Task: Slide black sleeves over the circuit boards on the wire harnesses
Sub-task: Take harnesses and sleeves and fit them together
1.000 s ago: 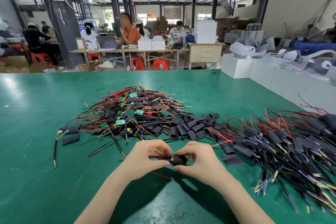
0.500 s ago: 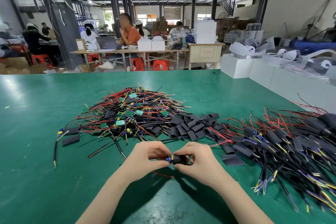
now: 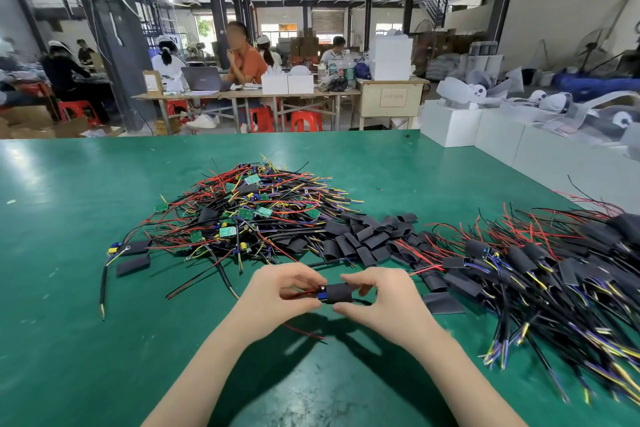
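Black sleeve (image 3: 338,293) now farther along between the hands, apparently over more of the board.

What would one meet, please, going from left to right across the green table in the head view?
Flat black sleeve → pile of bare circuit-board harnesses → loose black sleeves → pile of sleeved harnesses.

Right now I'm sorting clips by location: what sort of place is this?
Most likely a factory assembly floor: a green workbench heaped with wire harnesses and loose black sleeves, other workers at tables behind, and white cartons nearby.
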A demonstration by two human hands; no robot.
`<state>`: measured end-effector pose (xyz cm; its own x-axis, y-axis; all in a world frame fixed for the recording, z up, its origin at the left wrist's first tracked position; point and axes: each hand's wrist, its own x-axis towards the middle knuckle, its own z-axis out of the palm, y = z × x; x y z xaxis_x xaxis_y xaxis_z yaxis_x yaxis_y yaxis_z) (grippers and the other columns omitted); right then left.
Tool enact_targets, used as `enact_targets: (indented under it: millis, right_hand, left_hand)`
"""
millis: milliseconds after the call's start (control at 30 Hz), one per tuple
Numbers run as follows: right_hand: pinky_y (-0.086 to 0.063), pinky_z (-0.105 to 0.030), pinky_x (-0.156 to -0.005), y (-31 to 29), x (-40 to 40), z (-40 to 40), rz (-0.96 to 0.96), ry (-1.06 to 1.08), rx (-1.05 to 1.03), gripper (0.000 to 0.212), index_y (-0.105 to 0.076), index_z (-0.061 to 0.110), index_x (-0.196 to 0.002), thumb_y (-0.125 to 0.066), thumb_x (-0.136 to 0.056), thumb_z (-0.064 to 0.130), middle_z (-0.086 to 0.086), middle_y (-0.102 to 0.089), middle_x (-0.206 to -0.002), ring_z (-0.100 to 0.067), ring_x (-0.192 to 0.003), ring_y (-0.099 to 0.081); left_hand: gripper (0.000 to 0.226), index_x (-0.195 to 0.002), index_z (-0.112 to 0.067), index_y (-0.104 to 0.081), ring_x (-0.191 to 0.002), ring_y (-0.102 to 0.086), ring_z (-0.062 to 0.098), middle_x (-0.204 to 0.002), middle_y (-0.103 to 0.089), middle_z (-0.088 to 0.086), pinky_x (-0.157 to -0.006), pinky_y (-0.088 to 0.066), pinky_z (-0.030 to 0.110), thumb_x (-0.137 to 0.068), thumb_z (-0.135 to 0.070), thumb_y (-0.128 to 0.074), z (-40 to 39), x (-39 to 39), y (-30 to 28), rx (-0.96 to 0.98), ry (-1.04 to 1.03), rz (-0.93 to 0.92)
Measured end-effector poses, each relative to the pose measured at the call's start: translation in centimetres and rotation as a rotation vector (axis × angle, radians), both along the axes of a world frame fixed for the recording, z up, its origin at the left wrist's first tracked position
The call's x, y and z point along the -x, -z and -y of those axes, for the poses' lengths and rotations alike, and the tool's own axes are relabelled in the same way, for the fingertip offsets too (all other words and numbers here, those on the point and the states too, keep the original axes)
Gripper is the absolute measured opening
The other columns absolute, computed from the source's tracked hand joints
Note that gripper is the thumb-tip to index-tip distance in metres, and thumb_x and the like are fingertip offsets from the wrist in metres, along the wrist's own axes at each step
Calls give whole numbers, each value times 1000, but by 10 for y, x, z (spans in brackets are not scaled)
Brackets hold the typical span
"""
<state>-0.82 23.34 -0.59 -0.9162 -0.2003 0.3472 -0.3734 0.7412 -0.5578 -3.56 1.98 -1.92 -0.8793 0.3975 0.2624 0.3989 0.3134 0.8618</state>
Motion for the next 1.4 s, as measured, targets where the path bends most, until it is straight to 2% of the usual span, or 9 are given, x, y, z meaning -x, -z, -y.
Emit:
enact_targets:
  millis: [133, 233, 367, 600, 767, 867, 1100, 1267, 1400]
  right_hand:
    - [-49, -28, -80, -5, -1, -5, 61, -35, 15, 28, -74, 32, -99, -75, -72, 40, 10, -74, -84, -5, -77, -64]
    - [-43, -12, -83, -1, 1, -2, 84, -44, 38, 30, -72, 28, -109, -74, -79, 30, 10, -75, -91, -2, -87, -65]
    - [-31, 3, -77, 2, 2, 1, 64, -6, 49, 28, -70, 22, -113, -69, -85, 21, 8, -72, -104, -2, -94, -64]
    - [-48, -25, -86, 9, 0, 11, 42, 65, 85, 27, -72, 20, -110, -66, -85, 13, -1, -73, -101, -19, -95, -68]
    - [-48, -28, -81, 15, -1, 20, 2, 94, 114, 27, -72, 20, -111, -66, -85, 15, -5, -74, -98, -14, -82, -67]
    - [-45, -27, -72, 18, -1, 24, -29, 127, 105, 27, -72, 22, -111, -66, -85, 17, -7, -74, -91, -20, -63, -43]
    - [-50, -30, -76, 20, -3, 29, -44, 95, 199, 27, -70, 22, -113, -63, -88, 16, -6, -75, -87, -8, -73, -63]
    - [-49, -33, -68, 23, -5, 34, -116, 82, 146, 29, -68, 25, -117, -60, -90, 20, -11, -68, -74, -24, -63, -32]
    - [-49, -36, -81, 19, -7, 38, -85, 54, 147, 46, -52, 26, -136, -59, -91, 23, -5, -73, -94, -26, -84, -62]
  left_hand:
    - [33, -98, -31, -73, -90, -72, 18, -97, -75, 1, -84, -56, 27, -73, -10, -79, 4, 1, -3, -71, 1, 80]
    - [26, -90, -27, -74, -83, -73, 20, -89, -75, 4, -78, -58, 26, -70, -14, -83, 5, 1, -1, -79, -60, 116]
    - [8, -84, -8, -74, -74, -74, 26, -77, -75, 12, -61, -59, 28, -79, -12, -79, 3, 1, 5, -67, -141, 342]
    - [5, -79, 0, -74, -71, -74, 27, -75, -73, 21, -59, -57, 23, -83, 0, -71, -5, 1, 7, -237, -238, 437]
    - [7, -77, 0, -74, -69, -73, 26, -75, -72, 23, -59, -57, 21, -83, 2, -71, -10, 0, 10, -298, -279, 477]
    - [9, -76, 0, -74, -69, -73, 28, -75, -72, 24, -58, -57, 22, -83, 4, -70, -12, -1, 10, -310, -293, 480]
    - [8, -81, 2, -72, -64, -72, 26, -76, -72, 25, -56, -56, 22, -83, 8, -67, -15, -1, 10, -355, -326, 535]
    - [15, -96, -1, -68, -65, -72, 23, -77, -73, 22, -60, -57, 22, -83, 6, -68, -17, -1, 8, -350, -335, 499]
    - [15, -96, 3, -65, -63, -72, 23, -75, -72, 22, -58, -56, 23, -82, 8, -69, -19, -4, -1, -387, -345, 424]
